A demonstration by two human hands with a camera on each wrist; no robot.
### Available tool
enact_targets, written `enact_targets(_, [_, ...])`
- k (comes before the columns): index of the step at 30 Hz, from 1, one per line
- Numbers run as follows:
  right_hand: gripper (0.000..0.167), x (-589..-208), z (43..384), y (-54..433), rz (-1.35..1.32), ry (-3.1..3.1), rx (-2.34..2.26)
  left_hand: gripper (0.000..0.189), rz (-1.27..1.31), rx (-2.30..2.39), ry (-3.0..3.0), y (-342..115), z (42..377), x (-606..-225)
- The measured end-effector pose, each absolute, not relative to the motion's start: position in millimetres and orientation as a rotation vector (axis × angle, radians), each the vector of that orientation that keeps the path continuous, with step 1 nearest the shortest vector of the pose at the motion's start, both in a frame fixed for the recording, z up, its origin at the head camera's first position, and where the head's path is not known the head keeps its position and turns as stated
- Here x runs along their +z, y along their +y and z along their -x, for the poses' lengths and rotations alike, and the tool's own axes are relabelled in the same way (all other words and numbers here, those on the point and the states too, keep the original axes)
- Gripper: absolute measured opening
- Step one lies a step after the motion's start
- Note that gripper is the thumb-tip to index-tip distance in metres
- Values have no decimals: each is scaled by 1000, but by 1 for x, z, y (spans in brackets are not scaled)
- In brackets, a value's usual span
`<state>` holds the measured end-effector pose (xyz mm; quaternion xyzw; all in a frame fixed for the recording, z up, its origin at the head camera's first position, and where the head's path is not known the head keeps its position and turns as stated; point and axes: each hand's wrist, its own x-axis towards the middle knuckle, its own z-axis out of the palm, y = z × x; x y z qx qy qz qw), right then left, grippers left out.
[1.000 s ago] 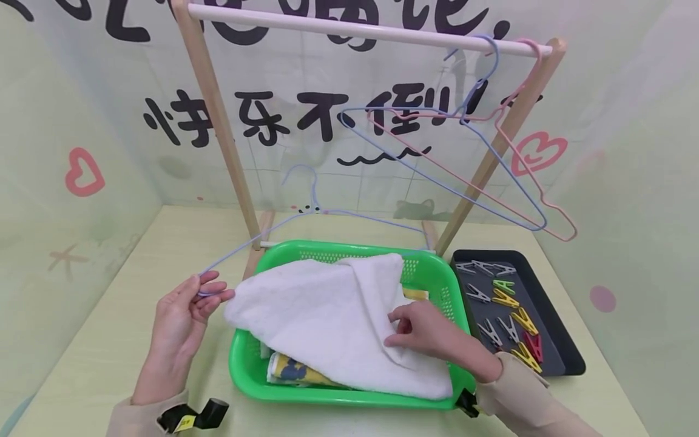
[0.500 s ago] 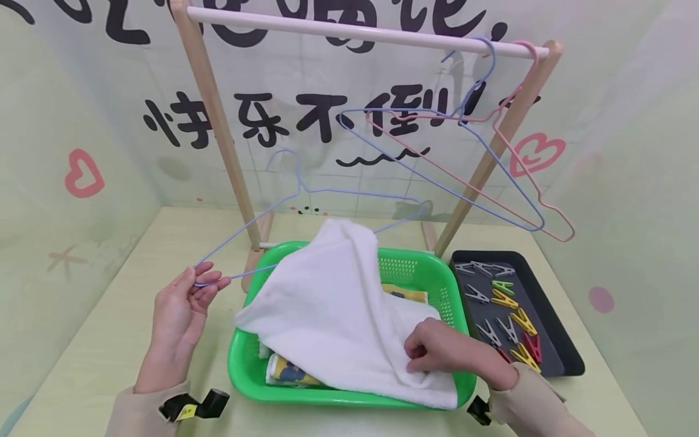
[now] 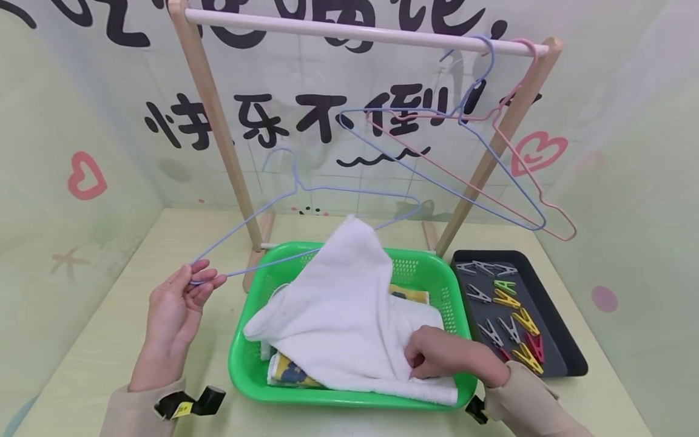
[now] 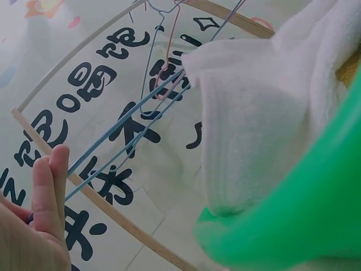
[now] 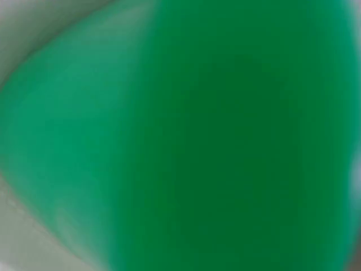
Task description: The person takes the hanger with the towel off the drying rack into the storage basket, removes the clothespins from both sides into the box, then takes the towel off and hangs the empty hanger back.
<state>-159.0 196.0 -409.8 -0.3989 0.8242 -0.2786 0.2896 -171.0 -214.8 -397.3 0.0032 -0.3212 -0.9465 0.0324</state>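
In the head view my left hand [image 3: 180, 303] pinches one end of a blue clothes hanger [image 3: 240, 226], whose hook points up and away. The hanger slants over the far side of a green basket [image 3: 243, 364]. A white towel [image 3: 333, 328] lies in the basket, raised to a peak that overlaps the hanger's lower bar. Down at the towel's near right part, my right hand [image 3: 439, 352] grips the cloth with curled fingers. The left wrist view shows the hanger's wires [image 4: 127, 121] running from my fingers to the towel's edge [image 4: 225, 113]. Green basket wall [image 5: 237, 141] fills the right wrist view.
Behind the basket stands a wooden rack with a white rail [image 3: 327, 29]. From its right end hang another blue hanger [image 3: 404, 152] and a pink hanger [image 3: 524, 161]. A dark tray [image 3: 568, 340] of several clothespins sits at right. Yellow patterned cloth [image 3: 295, 371] shows under the towel.
The hanger has risen and tilted up, its lower bar now showing. The towel's middle has lifted into a peak before it. My right hand has shifted right and slightly nearer.
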Motion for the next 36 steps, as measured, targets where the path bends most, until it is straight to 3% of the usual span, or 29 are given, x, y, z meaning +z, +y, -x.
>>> enact_targets(8, [32, -407, 161, 200, 994, 2198, -774, 28, 17, -2915, -1010, -216, 170, -398])
enact_targets(13, [9, -401, 169, 214, 932, 2311, -899, 28, 15, -2925, -1049, -215, 169, -398])
enact_targets(18, [29, -389, 176, 229, 642, 2722, -1264, 28, 28, -2928, -1158, -213, 166, -398])
enact_targets(24, [36, -373, 178, 237, 339, 2752, -1669, 33, 145, -2953, -1222, -211, 164, -401])
enact_targets(36, [35, -372, 180, 245, 213, 2663, -1770, 37, 211, -2954, -1337, -210, 162, -405])
